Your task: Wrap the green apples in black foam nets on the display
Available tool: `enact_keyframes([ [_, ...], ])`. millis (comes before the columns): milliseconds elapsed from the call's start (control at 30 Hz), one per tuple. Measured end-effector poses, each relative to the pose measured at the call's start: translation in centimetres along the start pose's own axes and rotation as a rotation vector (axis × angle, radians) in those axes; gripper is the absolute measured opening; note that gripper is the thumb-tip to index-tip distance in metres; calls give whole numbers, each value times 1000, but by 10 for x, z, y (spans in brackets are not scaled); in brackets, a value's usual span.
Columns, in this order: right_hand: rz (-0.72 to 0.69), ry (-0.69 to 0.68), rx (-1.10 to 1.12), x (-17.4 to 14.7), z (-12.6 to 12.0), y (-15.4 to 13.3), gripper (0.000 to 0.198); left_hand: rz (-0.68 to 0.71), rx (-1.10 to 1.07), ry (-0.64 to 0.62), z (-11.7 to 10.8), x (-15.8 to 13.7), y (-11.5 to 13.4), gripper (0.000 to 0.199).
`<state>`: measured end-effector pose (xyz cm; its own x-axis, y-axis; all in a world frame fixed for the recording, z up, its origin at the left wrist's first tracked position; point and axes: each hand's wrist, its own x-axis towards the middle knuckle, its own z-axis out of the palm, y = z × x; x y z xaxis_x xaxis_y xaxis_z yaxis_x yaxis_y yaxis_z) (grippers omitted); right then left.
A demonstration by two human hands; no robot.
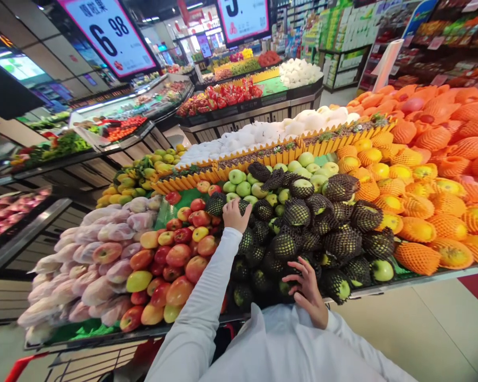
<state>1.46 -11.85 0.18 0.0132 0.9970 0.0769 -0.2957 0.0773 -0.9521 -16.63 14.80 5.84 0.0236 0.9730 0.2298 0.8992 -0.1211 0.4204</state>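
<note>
My left hand (236,214) reaches to the back of the fruit pile, with its fingers curled over a green apple in a black foam net (245,206). Its fingertips are partly hidden by the hand itself. My right hand (307,289) hovers at the front edge of the display with its fingers spread and nothing in them. Nearest to it are dark-netted green apples (336,286). Bare green apples (242,189) lie beyond my left hand, and red apples (179,254) are heaped to its left.
Wrapped pinkish fruit (107,253) fills the left end. Orange-netted yellow fruit (448,225) lies at the right. A low yellow fence (258,159) runs behind the apples, with white-wrapped fruit (242,137) past it. A shopping cart (87,363) stands at the lower left.
</note>
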Motion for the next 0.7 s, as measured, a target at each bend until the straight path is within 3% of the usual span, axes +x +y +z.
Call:
enact_keyframes([
  [167,-90,39,-25,-9,-53,-19,68,156,-79,-50,29,15,50,28],
  [300,-118,121,-36,-21,-101,-38,64,114,-112,-131,59,38,83,17],
  [400,-99,170,-50,-30,-137,-50,60,51,-149,-164,68,49,100,14],
  [567,-60,182,-57,-42,-187,-60,58,-33,-235,1,46,36,112,29],
  [700,-28,99,-117,-46,-216,-62,48,-46,-332,200,17,-9,133,39],
])
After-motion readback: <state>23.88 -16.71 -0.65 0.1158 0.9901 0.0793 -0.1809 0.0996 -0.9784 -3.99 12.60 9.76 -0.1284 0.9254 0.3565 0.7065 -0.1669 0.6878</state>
